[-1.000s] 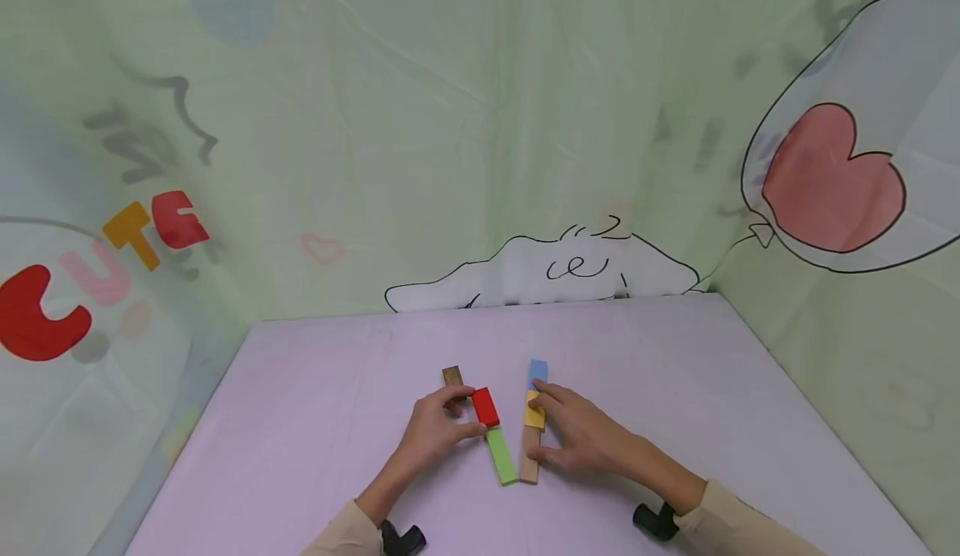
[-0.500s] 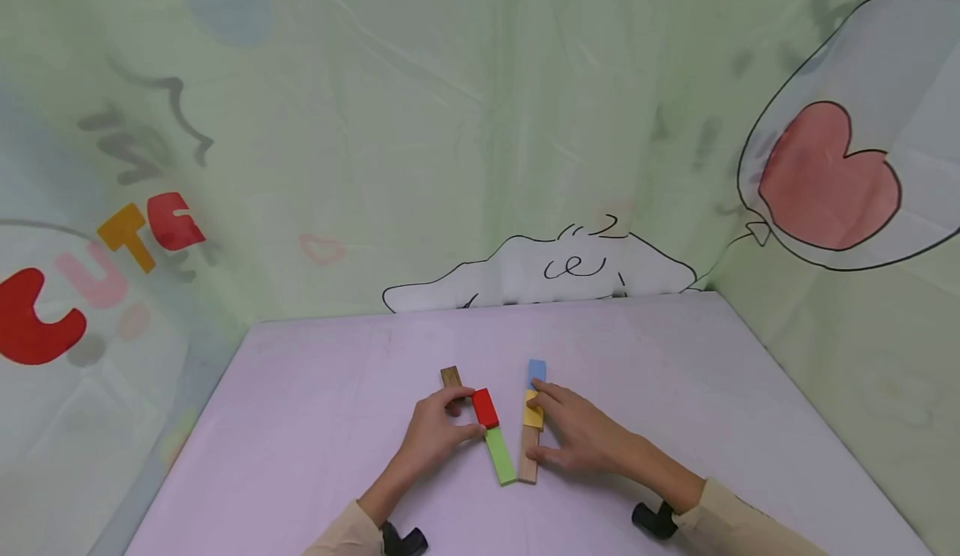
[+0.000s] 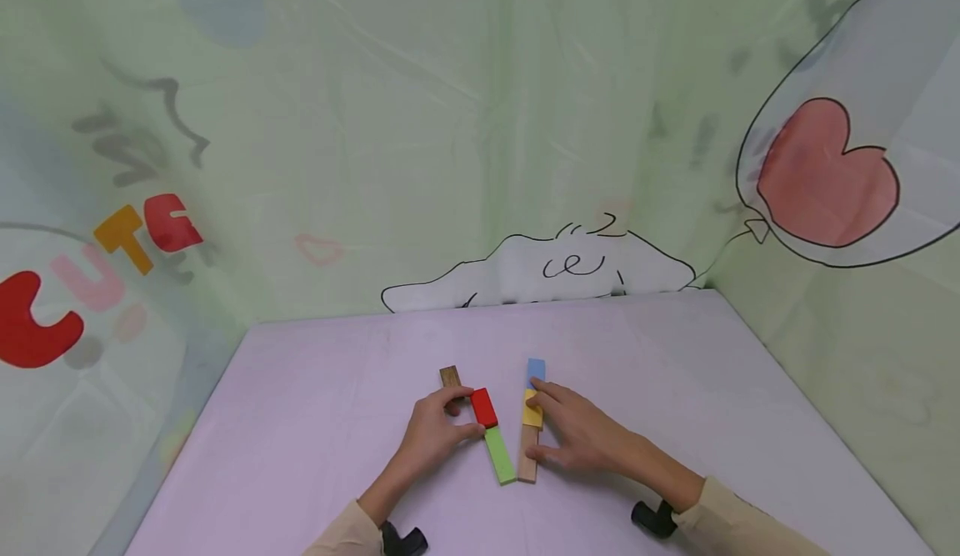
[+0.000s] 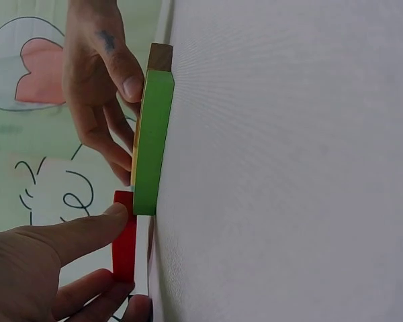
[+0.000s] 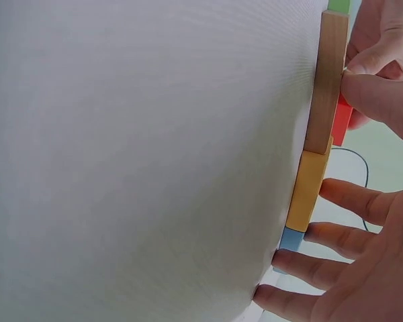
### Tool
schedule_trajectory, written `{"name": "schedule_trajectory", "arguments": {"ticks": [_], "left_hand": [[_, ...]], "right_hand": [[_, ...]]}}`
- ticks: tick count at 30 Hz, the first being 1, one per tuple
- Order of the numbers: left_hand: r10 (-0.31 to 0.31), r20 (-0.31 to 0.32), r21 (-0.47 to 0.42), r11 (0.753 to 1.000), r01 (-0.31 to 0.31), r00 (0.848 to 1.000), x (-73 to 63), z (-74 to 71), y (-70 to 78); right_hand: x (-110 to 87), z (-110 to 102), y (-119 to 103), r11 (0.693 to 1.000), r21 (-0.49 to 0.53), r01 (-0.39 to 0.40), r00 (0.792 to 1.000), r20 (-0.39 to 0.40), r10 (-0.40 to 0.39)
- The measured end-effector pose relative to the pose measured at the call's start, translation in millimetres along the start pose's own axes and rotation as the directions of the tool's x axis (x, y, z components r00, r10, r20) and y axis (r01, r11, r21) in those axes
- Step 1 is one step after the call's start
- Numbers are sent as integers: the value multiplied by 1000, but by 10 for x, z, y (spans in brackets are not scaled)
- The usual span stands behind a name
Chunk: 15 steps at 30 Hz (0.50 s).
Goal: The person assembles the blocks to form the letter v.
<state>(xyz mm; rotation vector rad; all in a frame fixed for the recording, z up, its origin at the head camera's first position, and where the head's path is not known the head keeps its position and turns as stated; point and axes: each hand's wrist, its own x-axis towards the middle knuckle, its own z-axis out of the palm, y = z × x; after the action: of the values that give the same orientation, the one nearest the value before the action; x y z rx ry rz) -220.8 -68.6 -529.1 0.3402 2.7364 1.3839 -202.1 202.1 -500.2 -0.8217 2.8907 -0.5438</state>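
Two rows of wooden blocks form a narrow V on the table, meeting at the near end. My left hand [image 3: 435, 429] pinches the red block [image 3: 484, 408] between thumb and fingers, at the far end of the green block [image 3: 500, 456]. Beyond these fingers lies a dark brown block [image 3: 449, 376], partly hidden. On the other side, a plain wood block [image 3: 528, 466], a yellow block [image 3: 532, 416] and a blue block [image 3: 536, 369] run end to end. My right hand [image 3: 585, 431] rests spread against them: its thumb [image 5: 369, 94] touches the plain block, its fingertips the yellow and blue ones.
A pale lilac cloth covers the table [image 3: 337, 389]. Printed fabric walls [image 3: 420, 122] stand at its back and sides. Black wrist mounts [image 3: 654, 520] sit under both sleeves, near the table surface.
The head view has shifted very slightly. Both hands and all the blocks keep their places.
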Motion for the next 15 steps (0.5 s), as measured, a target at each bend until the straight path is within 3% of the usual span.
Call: {"name": "schedule_trajectory", "arguments": {"ticks": [15], "left_hand": [[25, -9, 30, 999, -25, 1000, 13, 15, -22]], "right_hand": [[2, 18, 1, 1000, -4, 1, 1000, -2, -1]]}}
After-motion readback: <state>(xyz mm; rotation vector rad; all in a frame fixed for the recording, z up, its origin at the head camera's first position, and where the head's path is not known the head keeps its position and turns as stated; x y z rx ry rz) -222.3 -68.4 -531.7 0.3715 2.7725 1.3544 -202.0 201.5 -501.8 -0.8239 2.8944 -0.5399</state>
